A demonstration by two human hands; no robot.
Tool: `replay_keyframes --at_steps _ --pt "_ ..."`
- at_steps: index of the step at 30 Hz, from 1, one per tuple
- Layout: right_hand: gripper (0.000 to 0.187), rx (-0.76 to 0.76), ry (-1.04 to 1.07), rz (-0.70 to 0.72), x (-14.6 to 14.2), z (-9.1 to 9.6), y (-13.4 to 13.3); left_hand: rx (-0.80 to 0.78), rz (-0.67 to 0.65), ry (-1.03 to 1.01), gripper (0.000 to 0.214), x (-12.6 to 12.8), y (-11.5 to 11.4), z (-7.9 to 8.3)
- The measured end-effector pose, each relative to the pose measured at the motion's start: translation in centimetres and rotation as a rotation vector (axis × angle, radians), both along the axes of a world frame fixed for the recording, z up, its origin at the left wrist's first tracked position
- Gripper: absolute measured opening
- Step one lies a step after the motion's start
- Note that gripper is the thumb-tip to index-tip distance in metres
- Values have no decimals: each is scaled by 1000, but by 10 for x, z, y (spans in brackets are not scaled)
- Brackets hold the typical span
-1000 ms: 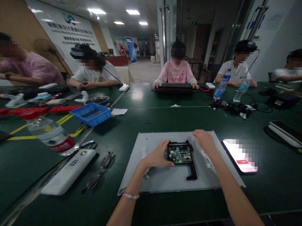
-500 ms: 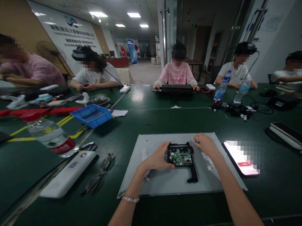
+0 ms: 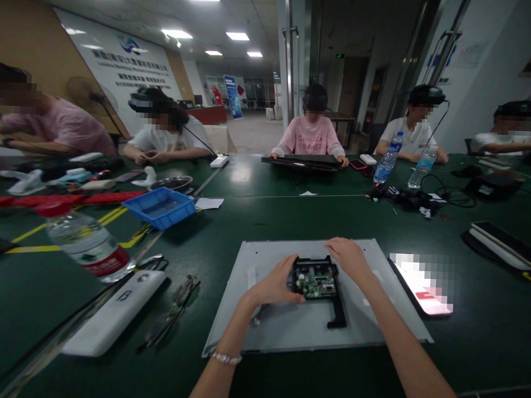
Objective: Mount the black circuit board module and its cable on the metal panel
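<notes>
A black plastic frame with a green circuit board (image 3: 317, 284) lies on a grey-white panel (image 3: 281, 334) in front of me. My left hand (image 3: 273, 284) grips the frame's left side, thumb at the lower edge and fingers at the upper left corner. My right hand (image 3: 349, 260) is just beyond the frame's upper right corner, fingers curled together and pointing left. Whatever its fingertips hold, if anything, is hidden. An arm of the black frame (image 3: 338, 313) sticks out toward me at the lower right.
A lit phone (image 3: 424, 291) lies right of the panel. To the left are eyeglasses (image 3: 170, 315), a white power bank (image 3: 117, 313), a tilted water bottle (image 3: 90, 244) and a blue tray (image 3: 162, 209). Several people sit around the green table (image 3: 256, 210), one holding a dark flat panel (image 3: 300, 163).
My right hand has moved left, its fingertips now closer to the frame's upper right corner. My left hand keeps its grip on the frame. The view has tilted slightly upward.
</notes>
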State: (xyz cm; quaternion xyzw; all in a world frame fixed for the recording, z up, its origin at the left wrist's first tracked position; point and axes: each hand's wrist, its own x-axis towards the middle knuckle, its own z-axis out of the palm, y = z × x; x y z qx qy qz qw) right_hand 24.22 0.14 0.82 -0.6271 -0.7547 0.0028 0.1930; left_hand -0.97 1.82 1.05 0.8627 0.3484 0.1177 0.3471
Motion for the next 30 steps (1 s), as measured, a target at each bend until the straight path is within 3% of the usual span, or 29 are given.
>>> replay_keyframes --at_steps 7,23,30 --pt "23 -144 -26 149 -46 9 2 -20 -2 -8 109 0 -2 3" --pt "25 -128 83 205 -50 -6 1 -19 7 -25 110 0 -1 -2" --pt "31 -116 150 180 -40 7 -7 -8 3 -2 112 1 -3 -1"
